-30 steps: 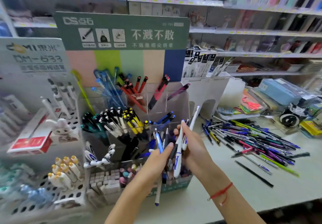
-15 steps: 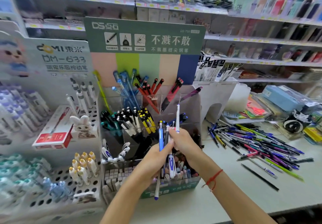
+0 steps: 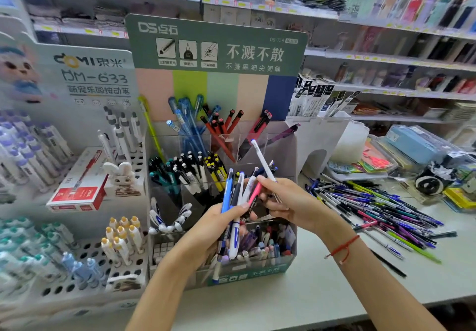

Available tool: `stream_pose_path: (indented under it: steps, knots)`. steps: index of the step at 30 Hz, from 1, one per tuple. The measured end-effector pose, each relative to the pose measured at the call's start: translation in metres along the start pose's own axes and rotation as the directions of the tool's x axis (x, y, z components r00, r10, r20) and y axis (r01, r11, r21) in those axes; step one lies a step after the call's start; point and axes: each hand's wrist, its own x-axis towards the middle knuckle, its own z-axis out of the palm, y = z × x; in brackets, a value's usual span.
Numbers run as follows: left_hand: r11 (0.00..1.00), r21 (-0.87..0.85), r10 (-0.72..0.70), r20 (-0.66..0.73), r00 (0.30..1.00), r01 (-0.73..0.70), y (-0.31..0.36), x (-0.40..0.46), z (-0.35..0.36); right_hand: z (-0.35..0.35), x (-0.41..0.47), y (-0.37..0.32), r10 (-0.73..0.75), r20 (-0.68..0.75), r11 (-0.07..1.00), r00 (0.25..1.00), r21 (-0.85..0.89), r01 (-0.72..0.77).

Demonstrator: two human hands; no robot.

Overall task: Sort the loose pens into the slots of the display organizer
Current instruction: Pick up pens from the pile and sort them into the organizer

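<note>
Pens, a mixed blue, white and pink plastic bundle (image 3: 238, 202), are gripped upright in the left hand (image 3: 219, 224) directly before the clear acrylic display organizer (image 3: 221, 173). Right hand (image 3: 288, 202) pinches one slim white pen (image 3: 262, 159), tip angled toward the organizer's rear slots. Risk: the loosely fanned bundle could slip. Loose pens (image 3: 381, 207) lie on the surface right of the organizer.

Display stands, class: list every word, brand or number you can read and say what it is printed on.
"DS点石", "DS-758", "不溅不散", "不溅墨细尖钢笔": green header card
"DOMI東米", "DM-633", "萌宠乐园按动笔": white stand
Captions under the green card's three icons, shelf price tags, print on the red box and on the pens: too small or blurred to read.
</note>
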Motion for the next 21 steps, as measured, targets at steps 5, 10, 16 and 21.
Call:
stream_pose_path:
  steps: [5, 10, 16, 21]
  knots:
    - [0.999, 0.005, -0.045, 0.028, 0.999, 0.045, -0.007, -0.007, -0.009, 0.001, 0.001, 0.004, -0.053, -0.008, 0.981, 0.999, -0.186, 0.051]
    - [0.994, -0.086, -0.066, -0.011, 0.998, 0.065, -0.022, -0.016, -0.013, 0.008, 0.009, 0.002, -0.190, -0.293, 0.979, 0.937, -0.130, 0.157]
    - [0.959, -0.282, -0.088, -0.313, 0.946, -0.004, -0.044, -0.042, -0.035, 0.024, 0.015, -0.017, -0.664, -0.342, 0.738, 0.665, -0.445, 0.508]
    - [0.911, -0.401, -0.116, -0.477, 0.871, -0.098, -0.044, -0.050, -0.051, 0.060, 0.040, -0.020, -0.855, -0.102, 0.397, 0.508, -0.760, 0.515]
